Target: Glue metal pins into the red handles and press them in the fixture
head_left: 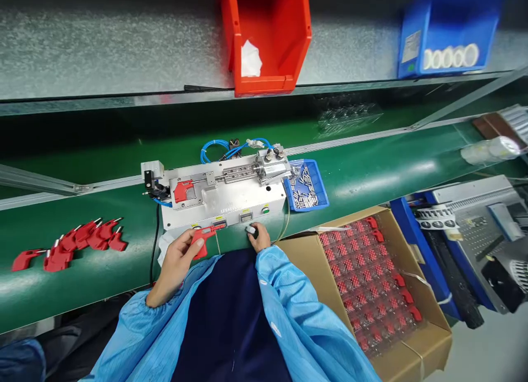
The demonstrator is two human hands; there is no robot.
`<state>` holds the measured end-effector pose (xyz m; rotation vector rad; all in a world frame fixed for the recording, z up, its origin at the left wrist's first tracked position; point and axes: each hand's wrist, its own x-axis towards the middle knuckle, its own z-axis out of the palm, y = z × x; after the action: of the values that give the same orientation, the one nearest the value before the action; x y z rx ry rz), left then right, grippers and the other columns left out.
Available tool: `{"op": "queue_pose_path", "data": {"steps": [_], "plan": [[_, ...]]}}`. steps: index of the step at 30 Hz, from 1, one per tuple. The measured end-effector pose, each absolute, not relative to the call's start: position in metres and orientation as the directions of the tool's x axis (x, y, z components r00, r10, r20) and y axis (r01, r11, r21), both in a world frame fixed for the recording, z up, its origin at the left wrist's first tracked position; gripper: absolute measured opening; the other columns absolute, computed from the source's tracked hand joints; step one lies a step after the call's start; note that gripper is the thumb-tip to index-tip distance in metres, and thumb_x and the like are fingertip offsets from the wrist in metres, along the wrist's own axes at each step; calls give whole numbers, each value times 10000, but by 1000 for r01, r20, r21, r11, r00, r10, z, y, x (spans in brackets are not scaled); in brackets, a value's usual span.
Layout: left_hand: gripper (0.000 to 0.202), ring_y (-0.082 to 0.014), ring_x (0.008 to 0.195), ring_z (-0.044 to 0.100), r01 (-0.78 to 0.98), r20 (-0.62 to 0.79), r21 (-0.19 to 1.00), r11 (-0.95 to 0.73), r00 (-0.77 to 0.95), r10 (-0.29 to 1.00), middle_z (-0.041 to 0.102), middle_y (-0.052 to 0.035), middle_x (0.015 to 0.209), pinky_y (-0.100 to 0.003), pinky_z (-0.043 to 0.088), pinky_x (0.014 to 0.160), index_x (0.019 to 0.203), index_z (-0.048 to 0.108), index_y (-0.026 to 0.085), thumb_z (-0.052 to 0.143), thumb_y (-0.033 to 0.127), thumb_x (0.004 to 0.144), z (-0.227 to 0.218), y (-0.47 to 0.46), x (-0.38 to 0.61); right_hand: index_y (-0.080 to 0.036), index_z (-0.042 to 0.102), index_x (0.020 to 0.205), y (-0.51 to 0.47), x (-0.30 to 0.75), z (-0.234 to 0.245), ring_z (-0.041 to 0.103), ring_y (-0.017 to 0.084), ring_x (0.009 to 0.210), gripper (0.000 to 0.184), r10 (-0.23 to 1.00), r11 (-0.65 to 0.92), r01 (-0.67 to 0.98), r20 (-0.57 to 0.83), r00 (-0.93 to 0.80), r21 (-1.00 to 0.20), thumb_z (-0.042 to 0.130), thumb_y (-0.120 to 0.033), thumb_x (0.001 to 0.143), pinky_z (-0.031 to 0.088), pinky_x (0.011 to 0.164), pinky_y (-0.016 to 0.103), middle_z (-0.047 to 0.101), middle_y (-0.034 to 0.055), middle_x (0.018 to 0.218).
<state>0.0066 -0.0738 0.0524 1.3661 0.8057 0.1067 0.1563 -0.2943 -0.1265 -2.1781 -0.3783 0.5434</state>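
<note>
My left hand (178, 261) is closed around a red pistol-shaped plastic part (202, 240), its narrow end pointing right. It is in front of a metal pneumatic fixture (226, 198). Another red pistol-shaped part (181, 192) sits in the fixture's left end, in line with a rod and cylinder. My right hand (259, 239) is by the fixture's front edge, below a green button (265, 210). Its fingers are closed on a small pale, dark-ended piece (250, 229), too small to name surely. A blue tray (324, 198) of small metal cylinders stands at the fixture's right.
Several red parts with metal tips (82, 236) lie on the green bench (20, 294) at left. At right, an open carton (301, 261) holds clear trays of red parts. A red bin (264, 85) and a blue bin (406, 63) sit on the shelf above.
</note>
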Motion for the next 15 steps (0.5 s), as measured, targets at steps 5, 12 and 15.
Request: {"op": "queue_pose_path", "data": {"steps": [5, 12, 15], "plan": [[412, -164, 723, 581, 424, -468, 880, 216, 692, 549, 705, -12, 828, -251, 485, 649, 991, 705, 201, 747, 585, 845, 50, -69, 1, -229, 733, 1068, -341, 202, -109, 687, 277, 1021, 306, 409, -590, 194, -82, 909, -784, 599, -236, 793, 574, 953, 445, 745, 101, 1092], [425, -174, 767, 604, 414, -438, 891, 186, 681, 587, 710, -20, 879, -257, 503, 701, 1012, 709, 204, 727, 601, 862, 49, -65, 2, -148, 773, 1070, -350, 369, -84, 709, 270, 1011, 278, 110, -887, 36, -136, 985, -460, 612, -220, 856, 553, 971, 408, 773, 135, 1066], [446, -171, 765, 612, 415, -437, 890, 187, 662, 609, 726, -21, 904, -261, 511, 699, 1032, 711, 205, 740, 611, 850, 51, -65, 1, -147, 778, 896, -336, 405, -91, 717, 258, 882, 127, 103, -914, 11, -205, 973, -406, 754, -202, 784, 564, 895, 401, 765, 124, 910]]}}
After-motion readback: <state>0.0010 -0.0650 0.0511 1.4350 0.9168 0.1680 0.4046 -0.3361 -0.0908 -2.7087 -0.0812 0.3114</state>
